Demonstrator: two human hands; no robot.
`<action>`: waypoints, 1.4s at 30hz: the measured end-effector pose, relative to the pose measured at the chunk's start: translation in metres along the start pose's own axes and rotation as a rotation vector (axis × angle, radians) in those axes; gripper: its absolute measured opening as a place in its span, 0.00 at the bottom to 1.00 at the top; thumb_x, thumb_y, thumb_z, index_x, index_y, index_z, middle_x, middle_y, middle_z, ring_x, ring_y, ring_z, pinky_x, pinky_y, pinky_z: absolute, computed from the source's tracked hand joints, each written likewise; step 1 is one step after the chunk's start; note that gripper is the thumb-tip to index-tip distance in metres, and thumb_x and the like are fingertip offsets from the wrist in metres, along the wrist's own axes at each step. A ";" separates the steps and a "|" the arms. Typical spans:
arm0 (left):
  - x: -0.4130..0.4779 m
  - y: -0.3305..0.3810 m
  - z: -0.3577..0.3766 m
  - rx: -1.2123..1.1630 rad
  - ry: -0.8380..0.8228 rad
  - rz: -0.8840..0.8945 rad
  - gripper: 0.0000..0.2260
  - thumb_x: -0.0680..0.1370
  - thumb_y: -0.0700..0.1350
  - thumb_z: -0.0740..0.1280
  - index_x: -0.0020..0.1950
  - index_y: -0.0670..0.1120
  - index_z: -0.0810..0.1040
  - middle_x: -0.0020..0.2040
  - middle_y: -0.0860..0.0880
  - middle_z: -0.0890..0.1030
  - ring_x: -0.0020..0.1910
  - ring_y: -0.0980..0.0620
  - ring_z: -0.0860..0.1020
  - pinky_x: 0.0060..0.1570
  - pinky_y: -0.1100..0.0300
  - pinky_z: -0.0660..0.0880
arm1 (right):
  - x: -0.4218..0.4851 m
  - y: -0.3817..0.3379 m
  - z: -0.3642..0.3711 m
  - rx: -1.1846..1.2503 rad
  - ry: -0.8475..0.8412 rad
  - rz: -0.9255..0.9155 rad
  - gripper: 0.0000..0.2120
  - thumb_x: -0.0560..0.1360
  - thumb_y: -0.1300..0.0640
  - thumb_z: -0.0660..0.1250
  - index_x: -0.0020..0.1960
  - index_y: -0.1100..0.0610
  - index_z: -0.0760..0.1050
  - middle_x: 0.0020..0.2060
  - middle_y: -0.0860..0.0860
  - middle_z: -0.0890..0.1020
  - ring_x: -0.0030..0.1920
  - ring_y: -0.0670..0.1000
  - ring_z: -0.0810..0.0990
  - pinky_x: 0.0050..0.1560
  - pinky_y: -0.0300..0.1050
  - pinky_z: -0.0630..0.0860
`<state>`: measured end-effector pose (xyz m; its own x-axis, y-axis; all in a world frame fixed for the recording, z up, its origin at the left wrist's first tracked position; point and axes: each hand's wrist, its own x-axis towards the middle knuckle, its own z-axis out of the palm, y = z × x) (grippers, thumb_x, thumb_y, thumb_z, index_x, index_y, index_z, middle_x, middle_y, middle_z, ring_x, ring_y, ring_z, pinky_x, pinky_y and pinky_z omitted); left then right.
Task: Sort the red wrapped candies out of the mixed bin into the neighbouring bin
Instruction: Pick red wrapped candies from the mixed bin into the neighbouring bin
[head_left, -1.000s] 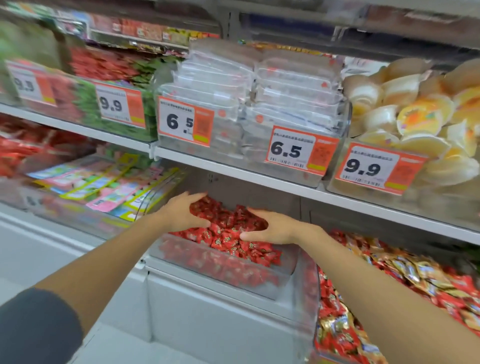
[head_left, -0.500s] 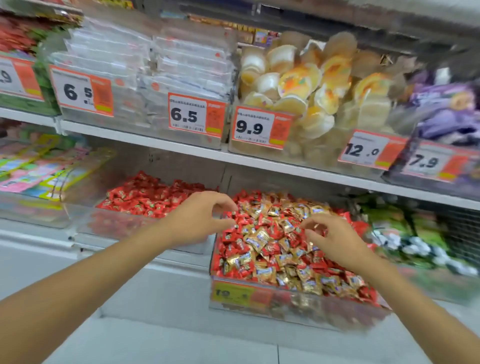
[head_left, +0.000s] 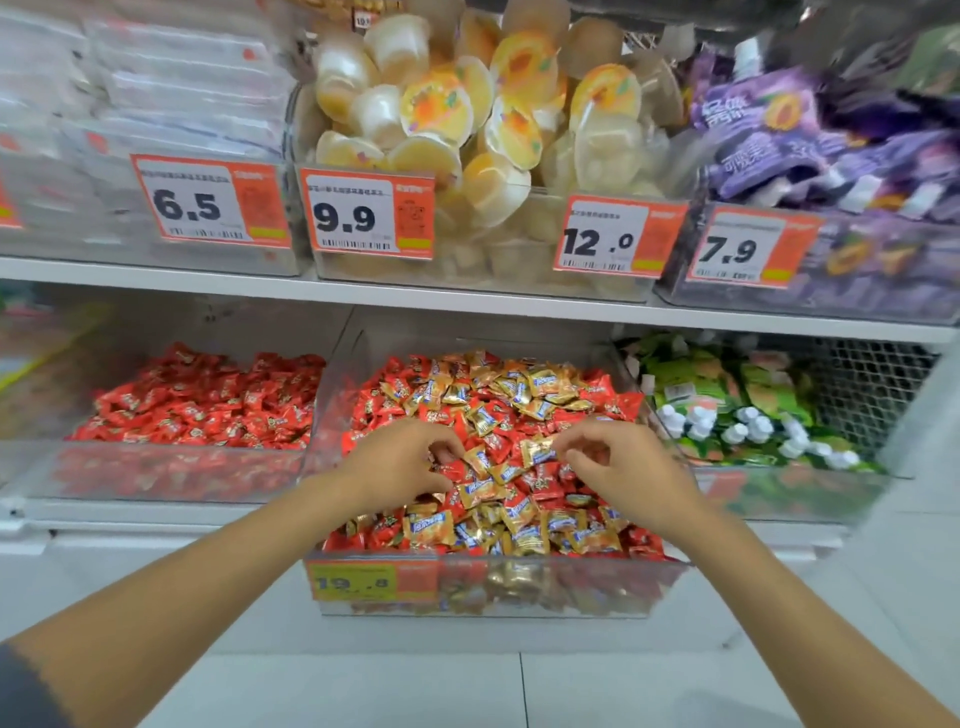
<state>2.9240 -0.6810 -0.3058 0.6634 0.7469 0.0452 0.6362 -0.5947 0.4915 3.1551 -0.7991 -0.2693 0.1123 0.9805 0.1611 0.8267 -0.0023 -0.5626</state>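
The upper shelf carries clear bins. At far left lie stacked clear packets behind a 6.5 price tag. To their right are piled jelly cups tagged 9.9 and 12.0, then purple pouches tagged 7.9. On the lower level at right, green white-capped pouches fill a bin. Pale floor tiles lie nearest.

We count two hands: one left hand and one right hand. We see three bins well in the bottom row: one red bin, one mixed bin, one green bin. We read five price tags: 6.5, 9.9, 12.0, 7.9, 19.8.
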 end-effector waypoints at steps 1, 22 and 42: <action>0.001 0.000 -0.001 -0.099 0.010 -0.018 0.12 0.73 0.46 0.75 0.55 0.53 0.80 0.48 0.55 0.80 0.45 0.57 0.77 0.48 0.60 0.76 | 0.000 -0.001 0.002 0.008 -0.010 -0.003 0.09 0.78 0.58 0.66 0.47 0.45 0.80 0.41 0.47 0.85 0.36 0.52 0.81 0.35 0.41 0.76; 0.007 0.008 0.009 0.032 -0.126 0.037 0.09 0.71 0.51 0.75 0.49 0.52 0.81 0.49 0.59 0.76 0.50 0.52 0.77 0.55 0.54 0.74 | 0.005 0.005 0.025 -0.419 -0.133 -0.093 0.17 0.76 0.50 0.68 0.63 0.52 0.78 0.52 0.49 0.79 0.55 0.51 0.71 0.59 0.47 0.69; 0.001 0.015 0.008 0.064 -0.084 -0.045 0.15 0.69 0.59 0.75 0.48 0.51 0.83 0.38 0.60 0.75 0.36 0.60 0.72 0.40 0.59 0.71 | 0.014 -0.011 0.038 -0.317 -0.202 -0.143 0.16 0.74 0.43 0.70 0.58 0.49 0.79 0.44 0.46 0.69 0.49 0.47 0.66 0.50 0.42 0.62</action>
<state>2.9372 -0.6917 -0.3054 0.6624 0.7475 -0.0502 0.6884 -0.5808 0.4344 3.1267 -0.7782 -0.2919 -0.1010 0.9941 0.0389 0.9588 0.1077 -0.2628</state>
